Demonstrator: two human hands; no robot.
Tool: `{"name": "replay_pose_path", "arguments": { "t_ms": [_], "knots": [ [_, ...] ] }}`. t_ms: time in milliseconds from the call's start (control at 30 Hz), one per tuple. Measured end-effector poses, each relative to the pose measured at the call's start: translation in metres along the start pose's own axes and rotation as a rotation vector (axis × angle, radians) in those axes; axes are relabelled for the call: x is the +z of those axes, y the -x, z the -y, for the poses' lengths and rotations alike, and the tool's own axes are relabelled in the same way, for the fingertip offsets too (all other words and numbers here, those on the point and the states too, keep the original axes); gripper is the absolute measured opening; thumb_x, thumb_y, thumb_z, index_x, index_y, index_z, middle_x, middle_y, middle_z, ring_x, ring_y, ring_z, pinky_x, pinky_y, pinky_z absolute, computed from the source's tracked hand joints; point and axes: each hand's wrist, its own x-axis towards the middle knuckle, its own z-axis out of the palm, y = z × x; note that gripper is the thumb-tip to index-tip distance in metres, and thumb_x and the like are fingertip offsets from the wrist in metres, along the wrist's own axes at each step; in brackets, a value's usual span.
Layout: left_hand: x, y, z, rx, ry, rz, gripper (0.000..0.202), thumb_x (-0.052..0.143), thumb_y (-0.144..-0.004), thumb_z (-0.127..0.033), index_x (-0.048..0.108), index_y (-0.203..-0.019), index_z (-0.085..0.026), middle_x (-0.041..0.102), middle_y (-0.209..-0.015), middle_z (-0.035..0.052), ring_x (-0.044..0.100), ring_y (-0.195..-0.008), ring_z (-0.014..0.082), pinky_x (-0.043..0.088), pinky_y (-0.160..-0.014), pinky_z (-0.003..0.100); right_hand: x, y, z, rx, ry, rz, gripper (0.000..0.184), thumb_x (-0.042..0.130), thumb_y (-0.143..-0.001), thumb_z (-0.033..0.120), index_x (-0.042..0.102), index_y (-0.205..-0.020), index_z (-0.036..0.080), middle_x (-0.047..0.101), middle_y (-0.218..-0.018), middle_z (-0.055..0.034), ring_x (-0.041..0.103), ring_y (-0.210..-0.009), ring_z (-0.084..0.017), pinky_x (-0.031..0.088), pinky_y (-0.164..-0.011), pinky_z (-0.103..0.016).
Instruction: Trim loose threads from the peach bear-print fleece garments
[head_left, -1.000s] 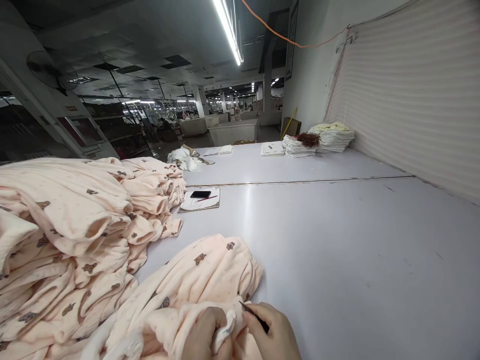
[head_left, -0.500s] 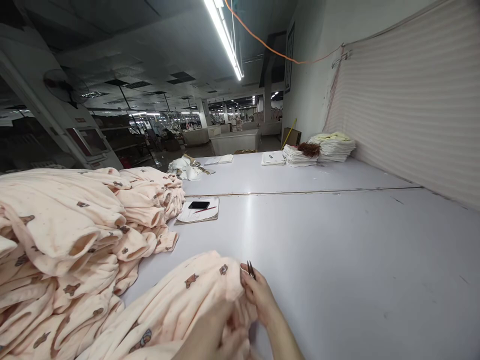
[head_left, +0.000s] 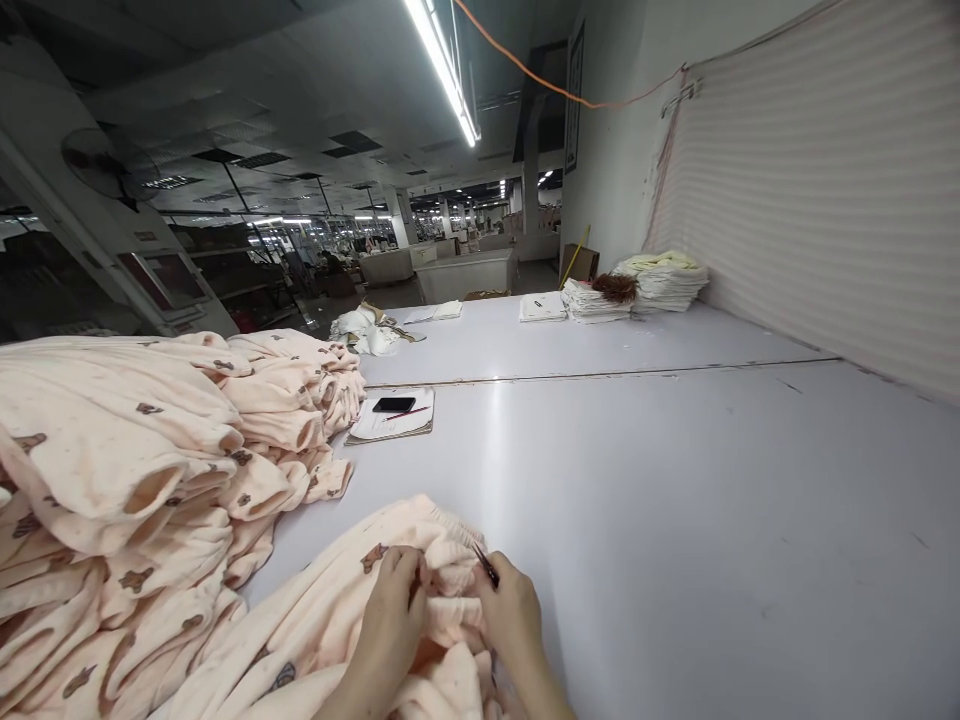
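Observation:
A peach fleece garment printed with small brown bears lies bunched on the white table in front of me. My left hand pinches a fold of its elastic edge, fingers closed on the cloth. My right hand rests against the same edge and holds small dark thread snips, their tips pointing up and left at the fabric between my hands.
A tall stack of the same peach garments fills the left side. Beyond it lies a clipboard with a black phone and a red pen. Folded white and yellow stacks sit far back by the striped wall.
My left hand has come forward into full view and gripped the garment's edge. The right hand with the snips has drawn back slightly and lowered onto the fabric beside it.

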Motion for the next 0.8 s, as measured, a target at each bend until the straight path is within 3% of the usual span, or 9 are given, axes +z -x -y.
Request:
{"name": "replay_pose_path", "arguments": {
  "t_ms": [67,167,333,467,600,700,800],
  "knots": [
    [-0.002,-0.002,0.001,0.013,-0.008,-0.014,0.018,0.036,-0.075,-0.011,0.05,-0.069,-0.02,0.05,-0.084,0.0045,0.052,-0.085,0.0225,0.043,-0.078,0.036,-0.004,0.004,0.0,0.013,-0.005,0.017,0.021,0.053,-0.08,0.026,0.068,-0.094,0.028,0.071,-0.085,-0.0026,0.064,-0.079,-0.023,0.042,-0.067,-0.029],
    [-0.004,-0.003,0.002,0.029,-0.017,-0.005,0.027,0.038,-0.078,-0.014,0.063,-0.087,-0.019,0.051,-0.091,0.0061,0.054,-0.089,0.0234,0.044,-0.08,0.037,-0.005,0.01,-0.003,0.046,-0.072,0.067,0.019,0.059,-0.074,0.023,0.069,-0.089,0.029,0.069,-0.077,0.0005,0.063,-0.072,-0.021,0.039,-0.062,-0.027],
    [-0.003,0.005,-0.002,-0.067,-0.059,0.074,0.029,0.047,-0.08,-0.026,0.066,-0.102,-0.022,0.06,-0.082,0.0045,0.06,-0.086,0.0247,0.044,-0.08,0.036,0.009,0.028,-0.004,0.084,-0.325,0.119,0.005,0.061,-0.071,0.024,0.065,-0.073,0.022,0.066,-0.073,0.001,0.061,-0.072,-0.019,0.043,-0.065,-0.025],
    [0.004,0.018,-0.013,-0.191,0.272,0.162,0.033,0.056,-0.077,-0.035,0.059,-0.105,-0.018,0.068,-0.079,0.0032,0.064,-0.075,0.0217,0.047,-0.069,0.031,0.026,0.047,0.0,0.183,-0.57,0.189,0.021,0.057,-0.074,0.039,0.063,-0.073,0.019,0.055,-0.056,0.0034,0.054,-0.054,-0.014,0.044,-0.053,-0.024],
    [0.013,0.026,-0.018,-0.298,0.595,0.219,0.028,0.067,-0.067,-0.032,0.059,-0.09,-0.017,0.065,-0.073,0.0001,0.062,-0.071,0.0194,0.047,-0.064,0.028,0.028,0.053,0.003,0.283,-0.719,0.26,0.02,0.057,-0.072,0.037,0.058,-0.064,0.019,0.039,-0.043,0.0086,0.038,-0.038,-0.009,0.034,-0.041,-0.021],
    [0.012,0.027,-0.016,-0.402,0.77,0.274,0.016,0.065,-0.068,-0.03,0.057,-0.075,-0.018,0.06,-0.065,-0.0026,0.061,-0.067,0.0168,0.046,-0.06,0.025,0.014,0.045,0.007,0.256,-0.729,0.219,0.014,0.06,-0.075,0.033,0.061,-0.077,0.02,0.06,-0.062,0.0031,0.055,-0.054,-0.013,0.042,-0.049,-0.022],
    [0.002,0.03,-0.019,-0.527,0.84,0.298,0.014,0.058,-0.07,-0.031,0.055,-0.077,-0.02,0.061,-0.063,-0.0031,0.061,-0.058,0.0158,0.046,-0.057,0.026,-0.01,0.039,0.015,0.097,-0.586,0.13,0.016,0.059,-0.079,0.026,0.06,-0.095,0.023,0.068,-0.092,-0.0001,0.064,-0.084,-0.018,0.049,-0.073,-0.026]
  ]
}}
